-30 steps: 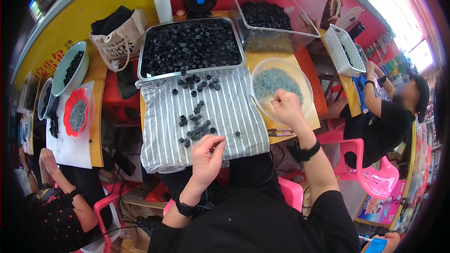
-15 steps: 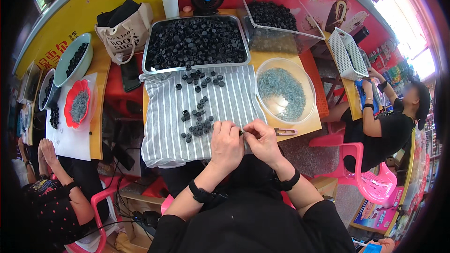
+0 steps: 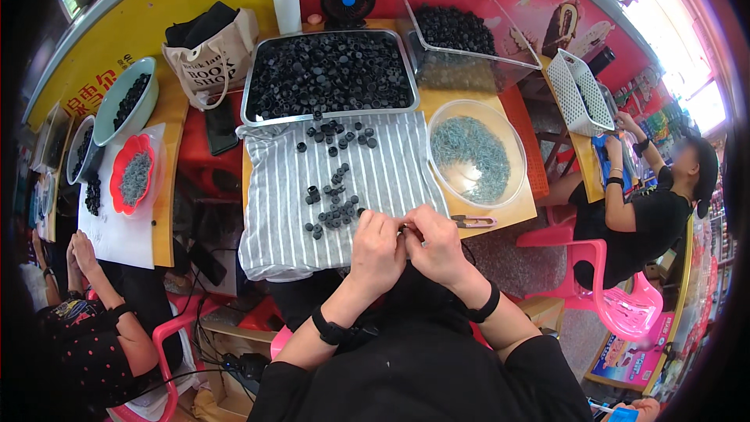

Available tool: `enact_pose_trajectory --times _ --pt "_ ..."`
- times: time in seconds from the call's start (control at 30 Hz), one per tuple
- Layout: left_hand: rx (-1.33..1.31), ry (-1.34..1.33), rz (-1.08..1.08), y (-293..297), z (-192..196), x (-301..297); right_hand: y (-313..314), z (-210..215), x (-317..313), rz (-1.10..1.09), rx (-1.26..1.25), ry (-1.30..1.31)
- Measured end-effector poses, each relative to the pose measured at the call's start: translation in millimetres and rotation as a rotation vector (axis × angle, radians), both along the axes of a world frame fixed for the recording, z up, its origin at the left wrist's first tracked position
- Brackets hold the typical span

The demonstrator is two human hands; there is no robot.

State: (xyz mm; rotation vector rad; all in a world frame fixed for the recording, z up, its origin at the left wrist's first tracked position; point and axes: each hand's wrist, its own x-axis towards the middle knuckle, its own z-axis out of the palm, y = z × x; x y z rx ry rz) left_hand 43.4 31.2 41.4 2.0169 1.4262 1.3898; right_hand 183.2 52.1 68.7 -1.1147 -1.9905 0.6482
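At the front edge of the striped cloth my left hand and my right hand meet, fingertips pinched together. Between them a small dark piece shows, mostly covered by the fingers; it resembles the black rubbery parts nearby. Several such small round black parts lie loose on the cloth, left of my left hand. More of them trail back to a metal tray heaped with black parts. To the right of my right hand lies a pair of thread snips.
A round clear tub of thin blue-grey pieces stands on the right, with a clear bin of black parts behind. A canvas bag, white bottle and small fan sit at the back. People sit at both sides.
My hands have drawn closer together and shifted slightly down, the right hand's fingers now curled over the small dark piece. The view has tilted a little.
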Motion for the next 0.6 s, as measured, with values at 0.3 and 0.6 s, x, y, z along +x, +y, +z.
enact_pose_trajectory --times 0.3,0.6 --pt "-0.174 -0.209 -0.088 -3.0 -4.9 -12.8 6.8 -9.7 20.9 0.056 -0.510 0.344" --pt "-0.197 -0.377 -0.090 -9.4 5.9 -22.0 -4.5 -26.1 13.3 0.173 -1.072 1.147"
